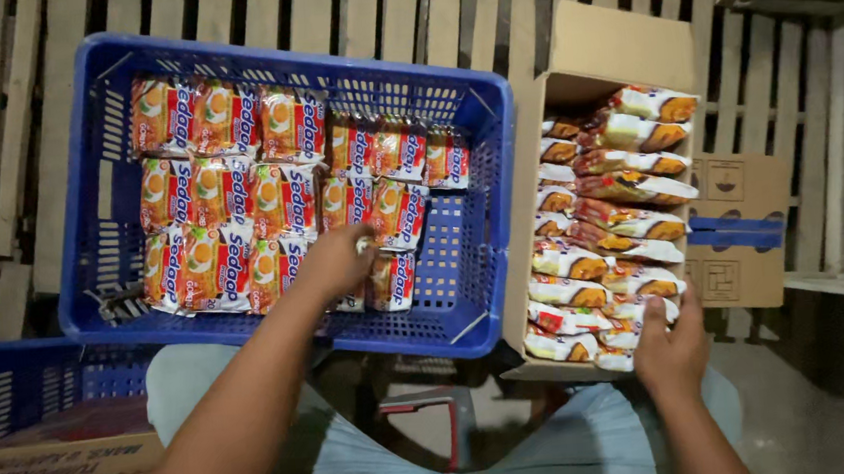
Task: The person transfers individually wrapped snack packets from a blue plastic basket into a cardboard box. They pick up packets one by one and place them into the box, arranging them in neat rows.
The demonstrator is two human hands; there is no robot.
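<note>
**Packets in the crate, packets in the box**

Here, looking down from my head, my left hand (338, 259) reaches into the blue plastic crate (485, 202) and rests on a noodle packet (392, 274) at the near end of the last row. My fingers curl down over it, though I cannot tell whether they really grip it or only press on it. The rest of the red and orange packets (228, 197) lie flat in neat rows, filling the left and middle of the crate; the right side of its floor is bare mesh.

My right hand (673, 343) is at the near end of the open cardboard box (618, 46), just beside the crate on the right. The fingers spread over the stacked packets (608, 242) that stand on edge in the box, touching the nearest ones; none is lifted.

Both containers sit on a slatted wooden pallet (14, 149). A second cardboard box (743, 232) with blue tape stands behind the open one. At lower left a second blue crate (22, 384) shows, with another carton (53, 462) in front of it. My knees, in pale trousers (559, 452), are under it all.
</note>
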